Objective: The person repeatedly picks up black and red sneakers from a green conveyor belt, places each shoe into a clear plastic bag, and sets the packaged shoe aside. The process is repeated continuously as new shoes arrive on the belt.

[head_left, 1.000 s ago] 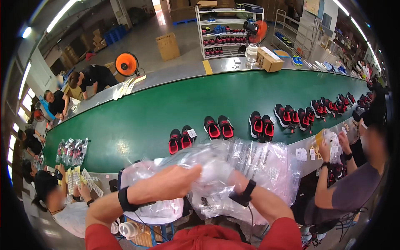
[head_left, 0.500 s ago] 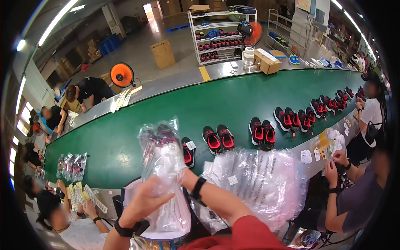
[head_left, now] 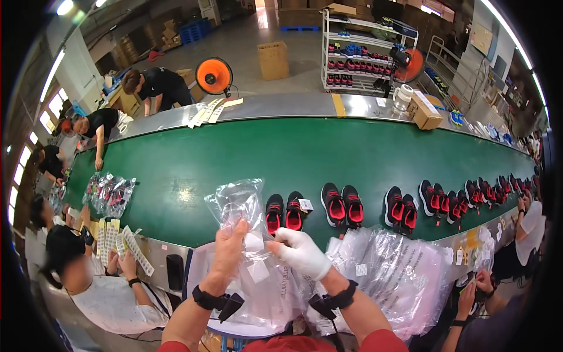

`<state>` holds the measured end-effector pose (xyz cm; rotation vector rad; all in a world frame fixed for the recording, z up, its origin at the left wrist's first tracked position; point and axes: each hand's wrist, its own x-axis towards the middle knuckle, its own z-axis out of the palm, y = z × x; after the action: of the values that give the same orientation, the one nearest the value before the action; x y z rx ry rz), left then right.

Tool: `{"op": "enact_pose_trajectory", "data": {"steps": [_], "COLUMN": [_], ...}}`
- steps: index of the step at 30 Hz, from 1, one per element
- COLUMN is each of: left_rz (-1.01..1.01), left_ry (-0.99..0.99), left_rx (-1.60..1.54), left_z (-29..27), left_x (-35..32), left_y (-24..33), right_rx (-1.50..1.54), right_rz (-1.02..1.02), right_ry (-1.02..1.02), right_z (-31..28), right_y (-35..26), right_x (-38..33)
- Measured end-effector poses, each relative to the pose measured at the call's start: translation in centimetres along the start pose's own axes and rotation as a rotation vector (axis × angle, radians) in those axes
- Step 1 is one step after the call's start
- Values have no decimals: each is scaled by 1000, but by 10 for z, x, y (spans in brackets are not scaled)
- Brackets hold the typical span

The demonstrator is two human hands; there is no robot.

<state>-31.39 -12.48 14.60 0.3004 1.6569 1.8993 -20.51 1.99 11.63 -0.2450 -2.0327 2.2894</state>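
Note:
A clear plastic bag (head_left: pixel 237 199) hangs in front of me, and I see no shoes in its upper part. My left hand (head_left: pixel 229 249) is closed around the bag below its top. My right hand (head_left: pixel 302 253), in a white glove, pinches the bag's edge just to the right. Beneath both hands lies a stack of clear bags (head_left: pixel 258 296). Closest beyond my right hand, a pair of black and red shoes (head_left: pixel 284 214) with a white tag stands on the green conveyor belt (head_left: pixel 223 146).
More clear bags (head_left: pixel 393 276) are heaped at my right. Pairs of shoes (head_left: pixel 342 205) line the belt rightward. Bagged shoes (head_left: pixel 111 193) lie at its left. Co-workers sit on both sides; one person's arm (head_left: pixel 98 149) reaches over the far left edge.
The bagged shoes have left my hands; a bag without visible shoes is in them now. The bunch of bagged shoes at left looks larger. My view has turned left.

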Motion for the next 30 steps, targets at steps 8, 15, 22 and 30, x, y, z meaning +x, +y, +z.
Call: {"op": "enact_pose_trajectory", "data": {"steps": [8,15,22,30], "left_rz": [30,-24,58,471], "left_ry": [252,10,82,270], "left_rx": [-37,-342,-121,6], "left_z": [44,101,101,62], "left_x": [-32,-55,-77,-77], "left_y": [0,-40,-46,-21], "right_rx": [-278,-668,15,-1022], "right_rz": [-98,-384,-120,-249], "right_ry": [404,405,163,572], "right_z": [-66,-41,-43,-82], "right_y": [-5,-33,-15,5], "right_x": [-71,-103,-128,-140]}}
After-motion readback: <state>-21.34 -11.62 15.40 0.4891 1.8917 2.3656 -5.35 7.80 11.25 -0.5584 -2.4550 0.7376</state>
